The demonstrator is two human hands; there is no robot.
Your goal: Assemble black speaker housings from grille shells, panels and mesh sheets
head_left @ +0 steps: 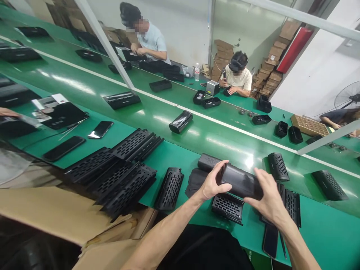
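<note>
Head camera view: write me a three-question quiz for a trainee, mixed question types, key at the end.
1. What do the left hand and the right hand hold between them?

2. True or false: the bottle stands on the near side of the white line.

3. Fill in the gap: just below the held object in the picture is a black cover pierced with rows of ____.

Key:
1. A black casing.
2. False; the bottle stands beyond the white line, on the far side.
3. Holes (slots).
</note>
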